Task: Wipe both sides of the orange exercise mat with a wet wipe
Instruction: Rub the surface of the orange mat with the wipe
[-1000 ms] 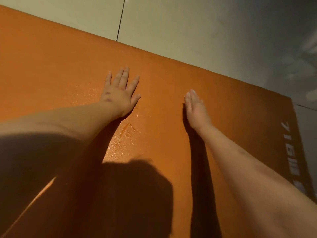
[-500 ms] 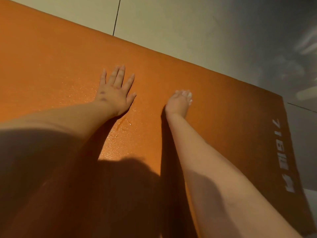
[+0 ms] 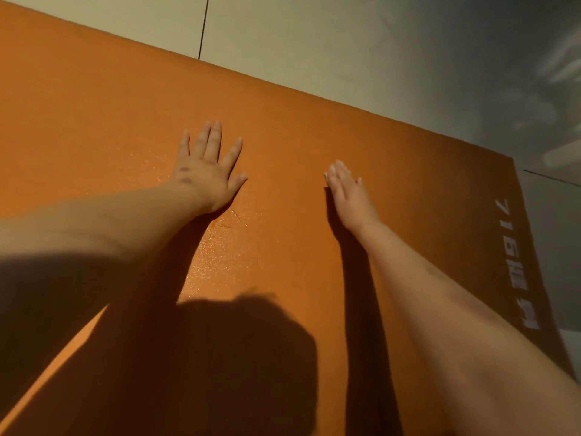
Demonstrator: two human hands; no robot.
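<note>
From the head camera, the orange mat [image 3: 94, 99] lies flat on the tile floor [image 3: 314, 42]. The left hand [image 3: 209, 171] rests flat on it, fingers spread wide, holding nothing. The right hand [image 3: 350, 193] lies flat too, fingers straight and close together. A bit of white [image 3: 338, 166] peeks out at its fingertips; I cannot tell if it is the wipe.

Place: indoor room with a tiled floor; home or gym, cannot tell.
Floor: large pale glossy tiles [image 3: 314, 42], dark grout lines [image 3: 203, 26], beyond the orange mat [image 3: 94, 105].
Lettering: white print [image 3: 515, 262] at the mat's right end.
</note>
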